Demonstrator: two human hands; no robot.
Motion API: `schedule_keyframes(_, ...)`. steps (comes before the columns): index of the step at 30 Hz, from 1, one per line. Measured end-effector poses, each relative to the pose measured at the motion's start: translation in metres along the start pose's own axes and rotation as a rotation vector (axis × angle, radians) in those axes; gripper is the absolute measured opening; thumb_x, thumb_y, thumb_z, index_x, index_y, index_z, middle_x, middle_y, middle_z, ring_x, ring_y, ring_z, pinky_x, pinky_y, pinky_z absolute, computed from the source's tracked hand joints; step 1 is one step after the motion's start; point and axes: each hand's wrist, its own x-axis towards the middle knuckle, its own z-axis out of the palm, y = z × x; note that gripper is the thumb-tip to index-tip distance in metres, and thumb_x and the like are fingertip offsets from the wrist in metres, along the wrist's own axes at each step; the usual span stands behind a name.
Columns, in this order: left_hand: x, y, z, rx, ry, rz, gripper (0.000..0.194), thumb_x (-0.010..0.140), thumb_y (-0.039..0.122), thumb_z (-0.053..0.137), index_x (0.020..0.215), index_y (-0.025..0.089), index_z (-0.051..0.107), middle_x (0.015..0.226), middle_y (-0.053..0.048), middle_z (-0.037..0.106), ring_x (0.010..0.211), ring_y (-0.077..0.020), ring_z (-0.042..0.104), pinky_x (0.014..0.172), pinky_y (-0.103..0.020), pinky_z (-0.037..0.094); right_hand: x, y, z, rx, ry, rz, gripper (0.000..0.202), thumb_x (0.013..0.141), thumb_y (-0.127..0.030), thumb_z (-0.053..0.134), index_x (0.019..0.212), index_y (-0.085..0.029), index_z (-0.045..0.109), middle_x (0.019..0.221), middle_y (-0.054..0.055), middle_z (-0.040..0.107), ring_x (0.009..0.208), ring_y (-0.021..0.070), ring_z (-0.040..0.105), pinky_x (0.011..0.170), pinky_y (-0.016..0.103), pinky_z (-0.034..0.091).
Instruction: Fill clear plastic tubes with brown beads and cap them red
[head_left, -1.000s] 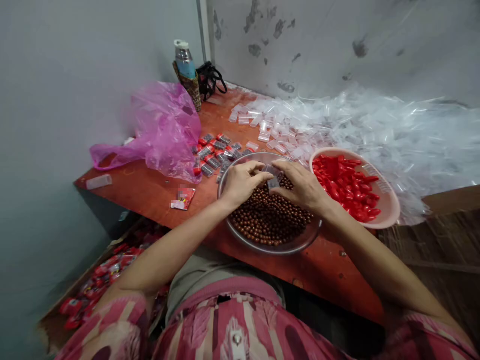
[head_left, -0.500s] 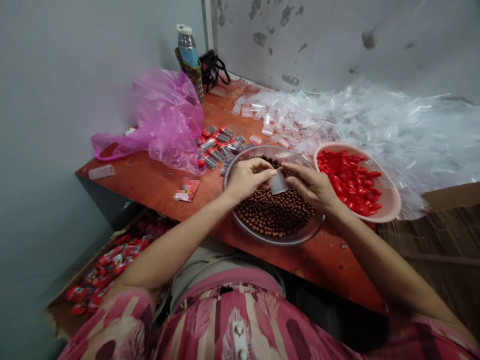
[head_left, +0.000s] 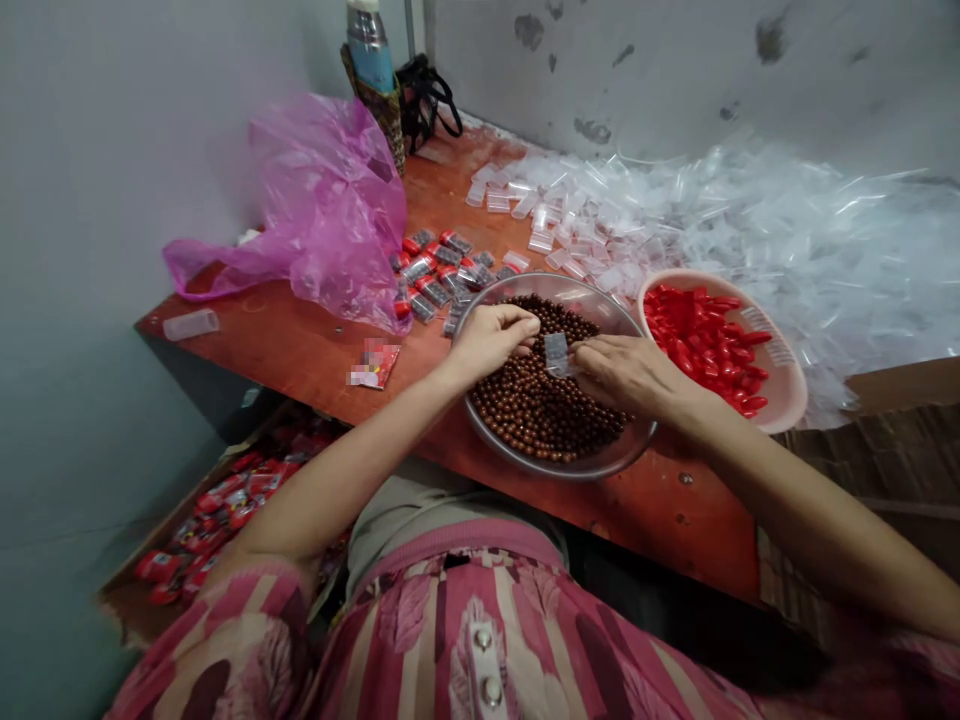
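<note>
A small clear plastic container (head_left: pixel 556 352) is held in the fingertips of my right hand (head_left: pixel 630 372), over a metal bowl (head_left: pixel 517 460) of brown round beads or balls (head_left: pixel 540 415). My left hand (head_left: pixel 491 342) hovers above the bowl's left side, apart from the container. Its thumb and fingers are pinched together, and what they hold, if anything, is hidden. A pink basket (head_left: pixel 791 395) of red plastic pieces (head_left: pixel 705 345) stands just right of the bowl. Behind the bowl lie several filled clear containers with red caps (head_left: pixel 431 285).
Clear plastic containers (head_left: pixel 750 220) are heaped along the wall. A pink plastic bag (head_left: pixel 330 220), a bottle (head_left: pixel 371 55), a loose clear tube (head_left: pixel 191 324) and a red packet (head_left: pixel 375 365) are on the red table (head_left: pixel 300 345). Below left, a cardboard box (head_left: pixel 135 600) holds red packaged items.
My left hand has let go of the clear container and drawn slightly left. My right hand keeps the container, now lower and differently tilted. The view has shifted slightly.
</note>
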Motion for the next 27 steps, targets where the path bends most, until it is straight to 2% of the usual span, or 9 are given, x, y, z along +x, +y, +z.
schedule_keyframes(2,0.002,-0.001,-0.005,-0.048,0.037,0.027,0.006,0.083,0.012,0.064,0.078,0.010,0.068,0.071,-0.002,0.070,0.059,-0.0072,0.065,0.061,-0.018,0.055,0.002,0.003,0.010,-0.096,-0.238,0.022,0.014,0.089,-0.012,0.048,0.086,-0.012,0.062,0.078,0.012,0.068,0.071,0.0216,0.062,0.064,0.032,0.042)
schedule_keyframes(4,0.003,-0.003,-0.008,-0.095,0.059,0.023,0.006,0.084,0.013,0.062,0.081,0.011,0.067,0.071,-0.002,0.071,0.058,-0.0076,0.066,0.059,-0.019,0.055,0.008,0.002,0.018,-0.114,-0.353,-0.020,0.019,0.089,-0.008,0.045,0.087,-0.010,0.063,0.077,0.014,0.067,0.073,0.0229,0.060,0.065,0.033,0.039)
schedule_keyframes(7,0.006,-0.009,-0.009,-0.113,0.098,0.068,0.004,0.082,0.013,0.064,0.083,0.011,0.067,0.071,-0.002,0.071,0.060,-0.0082,0.067,0.059,-0.019,0.055,0.023,-0.012,0.031,0.073,-0.373,-0.089,0.021,0.088,-0.005,0.042,0.090,-0.009,0.063,0.082,0.014,0.067,0.077,0.0214,0.058,0.069,0.031,0.038)
schedule_keyframes(11,0.009,-0.016,-0.010,-0.076,0.087,0.150,0.008,0.078,0.015,0.068,0.085,0.012,0.068,0.074,-0.003,0.072,0.065,-0.0096,0.068,0.062,-0.020,0.056,0.035,-0.033,0.048,0.532,-0.335,0.060,0.017,0.084,-0.004,0.044,0.086,-0.013,0.058,0.080,0.007,0.064,0.069,0.0156,0.053,0.067,0.027,0.039)
schedule_keyframes(15,0.008,-0.019,-0.012,-0.105,0.114,0.238,0.010,0.080,0.016,0.063,0.088,0.012,0.068,0.079,-0.003,0.073,0.067,-0.0099,0.068,0.065,-0.021,0.056,0.033,-0.037,0.053,1.031,-0.178,0.238,0.009,0.084,-0.016,0.054,0.093,-0.017,0.057,0.089,0.004,0.063,0.081,0.0155,0.057,0.077,0.028,0.045)
schedule_keyframes(19,0.004,-0.017,-0.013,-0.131,0.160,0.320,0.016,0.081,0.021,0.062,0.094,0.015,0.067,0.094,-0.004,0.074,0.078,-0.0107,0.070,0.074,-0.023,0.057,0.025,-0.030,0.044,1.446,0.002,0.386,0.021,0.082,-0.028,0.065,0.098,-0.017,0.058,0.095,0.003,0.064,0.088,0.0159,0.060,0.082,0.032,0.048)
schedule_keyframes(23,-0.006,-0.012,-0.009,-0.048,0.122,0.324,0.024,0.079,0.022,0.061,0.101,0.016,0.068,0.112,-0.007,0.071,0.095,-0.0145,0.069,0.086,-0.027,0.055,0.020,-0.026,0.038,1.683,0.262,0.540,0.031,0.072,-0.032,0.077,0.094,-0.018,0.060,0.094,0.003,0.067,0.085,0.0157,0.063,0.082,0.033,0.050)
schedule_keyframes(25,-0.012,-0.010,-0.005,0.018,0.051,0.296,0.030,0.077,0.021,0.061,0.105,0.015,0.069,0.116,-0.008,0.070,0.099,-0.0181,0.069,0.089,-0.030,0.055,0.020,-0.026,0.038,1.754,0.411,0.608,0.038,0.065,-0.034,0.082,0.093,-0.020,0.060,0.091,0.002,0.069,0.081,0.0157,0.064,0.080,0.033,0.052)
schedule_keyframes(27,-0.017,-0.009,0.000,0.111,-0.025,0.287,0.035,0.073,0.018,0.064,0.108,0.015,0.070,0.117,-0.009,0.070,0.104,-0.0211,0.068,0.094,-0.032,0.053,0.022,-0.026,0.038,1.793,0.496,0.645,0.043,0.062,-0.035,0.085,0.093,-0.021,0.059,0.089,0.001,0.069,0.078,0.0157,0.065,0.077,0.033,0.054)
